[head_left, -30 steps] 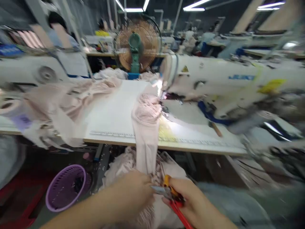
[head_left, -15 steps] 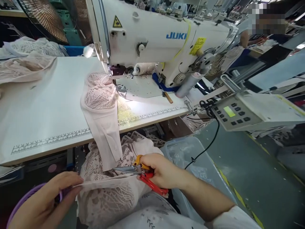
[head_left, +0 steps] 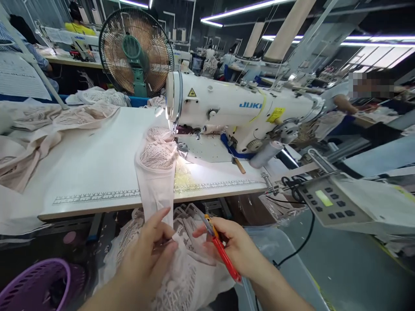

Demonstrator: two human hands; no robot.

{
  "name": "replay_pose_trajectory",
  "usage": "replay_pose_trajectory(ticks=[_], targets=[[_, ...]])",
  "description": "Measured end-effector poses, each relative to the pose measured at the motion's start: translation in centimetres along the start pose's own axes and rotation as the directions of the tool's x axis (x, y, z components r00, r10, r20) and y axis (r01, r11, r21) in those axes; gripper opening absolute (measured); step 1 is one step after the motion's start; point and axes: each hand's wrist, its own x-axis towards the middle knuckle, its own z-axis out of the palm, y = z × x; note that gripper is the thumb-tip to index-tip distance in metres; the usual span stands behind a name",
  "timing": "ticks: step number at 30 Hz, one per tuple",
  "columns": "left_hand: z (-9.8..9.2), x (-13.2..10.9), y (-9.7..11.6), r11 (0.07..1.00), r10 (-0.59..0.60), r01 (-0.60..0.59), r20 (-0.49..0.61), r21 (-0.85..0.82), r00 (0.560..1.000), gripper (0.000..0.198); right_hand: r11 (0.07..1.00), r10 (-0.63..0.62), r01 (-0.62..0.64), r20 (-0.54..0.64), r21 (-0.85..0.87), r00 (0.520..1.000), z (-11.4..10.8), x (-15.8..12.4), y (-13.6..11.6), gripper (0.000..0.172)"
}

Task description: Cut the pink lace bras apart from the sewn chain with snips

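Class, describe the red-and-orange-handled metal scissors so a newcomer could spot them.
Find the long white sewing machine with blue JUKI lettering. In front of its white tabletop, the person's right grip holds the metal scissors. Their red and orange handles set them apart from the pale pink lace fabric.

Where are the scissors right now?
Head view, below the table edge, just right of centre: the scissors are in the right hand, by the pale garments.
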Motion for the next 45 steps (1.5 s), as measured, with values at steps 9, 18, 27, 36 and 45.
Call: replay_pose_trajectory(ticks=[9,18,27,36,45], targets=[[1.1,0.9,0.3,0.990,0.116,-0.125,0.126,0.064,0.985,0.057,0.969,-0.054,0.020,0.133,0.246,0.990,0.2,3.3,-2.9,0.029],[2.3,0.1,-0.3,0.979,-0.202,0.200,0.053,0.033,0.978,0.014,0.982,-0.039,0.032,0.034,0.189,0.999,1.4,2.7,-2.4,0.026],[1.1,2.0,0.9,0.733,-0.518,0.601,0.312,-0.318,0.797,0.022,0.991,-0.134,0.132,0.251,0.026,0.959,-0.6,3.4,-0.3,0.040],[0.6,2.7,-0.1,0.703,-0.562,0.661,0.363,-0.264,0.743,0.027,0.881,-0.006,0.216,0.446,-0.422,0.895,-1.9,0.9,1.6,0.058],[0.9,2.6,-1.5,0.633,-0.566,0.690,0.397,-0.352,0.722,0.023,0.819,0.094,0.139,0.370,-0.556,0.924,-1.2,1.0,1.8,0.052]])
